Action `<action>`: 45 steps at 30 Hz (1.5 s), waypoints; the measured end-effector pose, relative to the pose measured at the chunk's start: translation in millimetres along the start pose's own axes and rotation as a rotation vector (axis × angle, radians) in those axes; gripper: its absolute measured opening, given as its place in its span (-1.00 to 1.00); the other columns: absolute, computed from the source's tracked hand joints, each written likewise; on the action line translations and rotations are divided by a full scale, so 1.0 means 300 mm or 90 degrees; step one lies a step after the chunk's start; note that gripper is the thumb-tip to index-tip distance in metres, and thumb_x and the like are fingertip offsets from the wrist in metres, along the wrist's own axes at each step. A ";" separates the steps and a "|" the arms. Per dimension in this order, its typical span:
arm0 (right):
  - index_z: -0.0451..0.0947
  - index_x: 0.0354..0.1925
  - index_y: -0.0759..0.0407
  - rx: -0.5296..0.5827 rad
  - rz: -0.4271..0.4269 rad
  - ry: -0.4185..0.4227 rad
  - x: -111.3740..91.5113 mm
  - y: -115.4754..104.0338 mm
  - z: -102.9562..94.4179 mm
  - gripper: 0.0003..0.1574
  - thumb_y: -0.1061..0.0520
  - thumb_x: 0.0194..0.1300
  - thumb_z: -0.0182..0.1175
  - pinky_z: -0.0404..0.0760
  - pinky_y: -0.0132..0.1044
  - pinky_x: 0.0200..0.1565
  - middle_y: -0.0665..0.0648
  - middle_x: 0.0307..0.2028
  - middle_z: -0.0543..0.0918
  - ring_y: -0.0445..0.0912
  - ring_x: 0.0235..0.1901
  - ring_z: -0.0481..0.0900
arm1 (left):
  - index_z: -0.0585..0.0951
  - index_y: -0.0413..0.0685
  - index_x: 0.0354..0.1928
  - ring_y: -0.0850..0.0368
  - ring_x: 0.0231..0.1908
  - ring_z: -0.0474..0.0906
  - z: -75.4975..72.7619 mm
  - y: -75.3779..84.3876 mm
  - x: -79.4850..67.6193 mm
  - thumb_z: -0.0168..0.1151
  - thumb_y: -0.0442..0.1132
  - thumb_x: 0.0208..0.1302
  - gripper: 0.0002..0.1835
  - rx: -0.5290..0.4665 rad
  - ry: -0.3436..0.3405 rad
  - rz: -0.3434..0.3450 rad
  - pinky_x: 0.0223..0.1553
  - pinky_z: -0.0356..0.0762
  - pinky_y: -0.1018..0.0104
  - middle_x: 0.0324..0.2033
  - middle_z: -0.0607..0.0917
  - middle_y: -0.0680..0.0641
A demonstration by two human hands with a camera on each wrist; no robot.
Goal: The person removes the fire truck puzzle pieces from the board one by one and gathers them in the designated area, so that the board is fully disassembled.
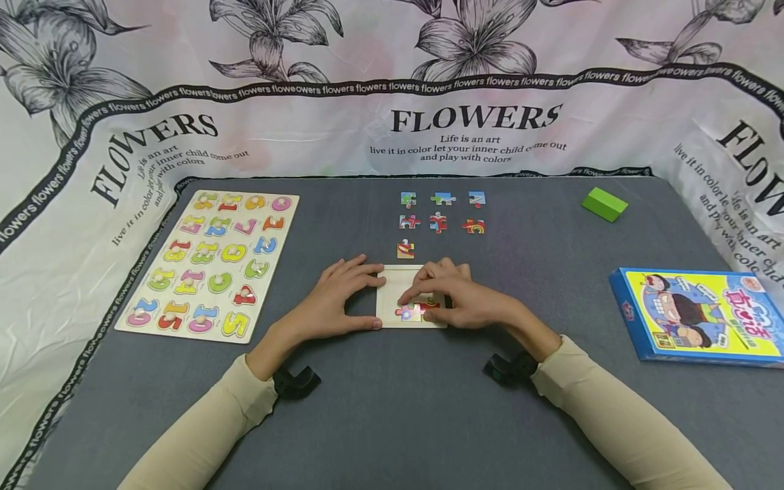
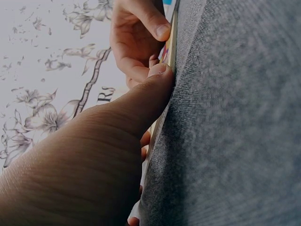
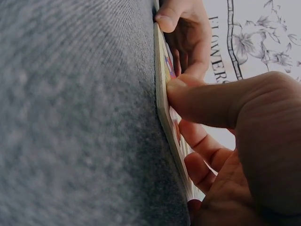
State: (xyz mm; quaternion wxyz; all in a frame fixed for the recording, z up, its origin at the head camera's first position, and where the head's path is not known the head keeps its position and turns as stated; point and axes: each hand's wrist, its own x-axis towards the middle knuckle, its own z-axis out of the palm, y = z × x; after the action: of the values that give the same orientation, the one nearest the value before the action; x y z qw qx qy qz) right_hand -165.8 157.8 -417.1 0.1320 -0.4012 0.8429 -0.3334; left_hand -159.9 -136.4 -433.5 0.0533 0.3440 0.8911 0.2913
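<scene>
A small pale wooden puzzle tray [image 1: 395, 280] lies on the grey cloth. Jigsaw pieces [image 1: 409, 313] with pink, yellow and red on them sit in its lower part. My left hand [image 1: 333, 299] rests at the tray's left side, thumb tip by the lower corner and index finger by the upper one. Over the tray, my right hand [image 1: 462, 296] has its fingers bent, with the thumb and index finger on a jigsaw piece [image 1: 431, 306] at the lower right. That hand partly covers the pieces. In the right wrist view the thumb [image 3: 188, 96] presses close to the tray's edge.
Several loose jigsaw pieces [image 1: 437, 222] lie in rows beyond the tray. A number board [image 1: 211, 282] is at the left. On the right are a green block [image 1: 604, 204] and a blue and yellow box [image 1: 701, 316]. Flower-printed sheeting [image 1: 331, 136] borders the back.
</scene>
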 end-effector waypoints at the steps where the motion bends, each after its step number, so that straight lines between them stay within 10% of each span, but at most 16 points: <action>1: 0.68 0.14 -0.25 0.000 0.000 0.000 0.000 0.000 -0.001 -0.48 0.23 0.30 0.33 -0.03 -0.05 -0.10 -0.09 -0.14 0.52 -0.11 -0.11 0.20 | 0.53 0.05 0.36 -0.09 0.60 0.02 -0.001 0.000 0.000 0.50 0.13 0.15 -0.25 0.001 0.000 0.000 0.56 -0.22 -0.22 0.49 0.38 0.04; 45: 0.73 0.07 -0.11 -0.031 -0.011 0.055 0.007 -0.020 0.019 -0.52 0.11 0.16 0.50 0.00 -0.09 -0.06 -0.16 -0.20 0.66 -0.14 -0.20 0.30 | 0.53 0.06 0.37 -0.10 0.61 0.01 0.006 0.004 -0.003 0.50 0.13 0.15 -0.24 0.001 0.003 0.003 0.55 -0.21 -0.24 0.49 0.39 0.02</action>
State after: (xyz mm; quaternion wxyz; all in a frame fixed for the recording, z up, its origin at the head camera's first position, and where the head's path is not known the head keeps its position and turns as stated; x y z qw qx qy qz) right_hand -160.9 150.9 -417.3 0.0829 -0.3970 0.8521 -0.3307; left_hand -157.9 -135.4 -434.5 0.0507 0.3454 0.8905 0.2917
